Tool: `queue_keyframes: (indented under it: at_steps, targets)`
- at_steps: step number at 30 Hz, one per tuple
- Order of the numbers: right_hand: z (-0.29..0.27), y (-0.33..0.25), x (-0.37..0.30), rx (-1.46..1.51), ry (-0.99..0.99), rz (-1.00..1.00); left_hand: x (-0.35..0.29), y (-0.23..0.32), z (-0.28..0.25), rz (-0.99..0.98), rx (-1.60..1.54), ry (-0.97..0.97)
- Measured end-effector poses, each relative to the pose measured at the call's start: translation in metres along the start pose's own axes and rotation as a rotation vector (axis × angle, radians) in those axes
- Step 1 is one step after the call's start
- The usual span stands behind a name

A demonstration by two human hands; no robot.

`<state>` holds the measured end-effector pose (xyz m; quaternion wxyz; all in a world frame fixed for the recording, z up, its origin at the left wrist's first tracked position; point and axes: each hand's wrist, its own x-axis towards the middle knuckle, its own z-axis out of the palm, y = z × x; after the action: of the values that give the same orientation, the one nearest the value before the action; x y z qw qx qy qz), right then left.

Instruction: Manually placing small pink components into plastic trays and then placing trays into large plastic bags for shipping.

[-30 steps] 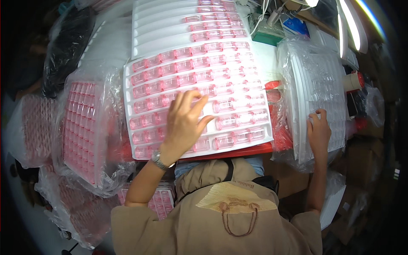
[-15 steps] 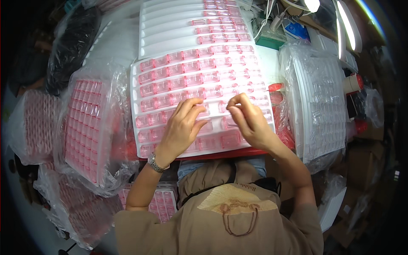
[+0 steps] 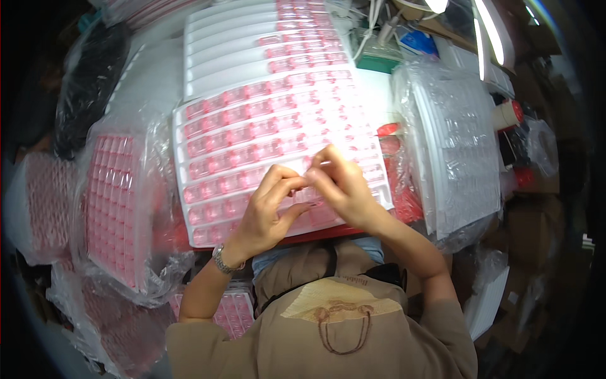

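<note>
A white tray (image 3: pixel 182 148) in front of me bears rows of small clear pink containers (image 3: pixel 240 136). Above the tray's near right part, my hands come together almost fingertip to fingertip. My left hand (image 3: pixel 268 208), with a metal watch on the wrist, has curled fingers, its thumb lower and a little apart. My right hand (image 3: pixel 346 189) pinches thumb and forefinger together beside the left fingertips. Whatever lies between the fingers is too small and glared over to name. Glare whitens the containers at the tray's right.
Behind it lies a second white tray (image 3: pixel 218 54), pink containers filling only its right side. Plastic-wrapped stacks of pink trays (image 3: pixel 110 208) stand at left. A wrapped stack of white trays (image 3: pixel 467 158) stands at right. Lit lamp tubes (image 3: pixel 492 31) hang at upper right.
My right hand has moved left and down to meet the left hand; they were apart before. The whole view has shifted slightly.
</note>
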<state>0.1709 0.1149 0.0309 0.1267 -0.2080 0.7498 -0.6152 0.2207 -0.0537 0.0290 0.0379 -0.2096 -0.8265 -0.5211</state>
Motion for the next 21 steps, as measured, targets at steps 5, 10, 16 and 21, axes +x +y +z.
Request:
queue_keyframes:
  at_steps: [5, 10, 16, 21]
  targets:
    - [-0.045, -0.002, -0.002, -0.572, -0.109, -0.007, 0.0, -0.009, 0.004, -0.022, -0.033, 0.075]
    - [-0.221, 0.05, -0.008, -1.347, 0.533, 0.298, 0.011, -0.028, -0.005, -0.034, 0.648, 0.068]
    - [-0.256, 0.075, -0.027, -1.402, 0.334, 0.467, 0.006, -0.022, 0.001, -0.077, 0.65, 0.162]
    - [-0.266, 0.084, -0.023, -1.477, 0.6, 0.297, -0.019, -0.018, 0.003, -0.079, 0.608, 0.003]
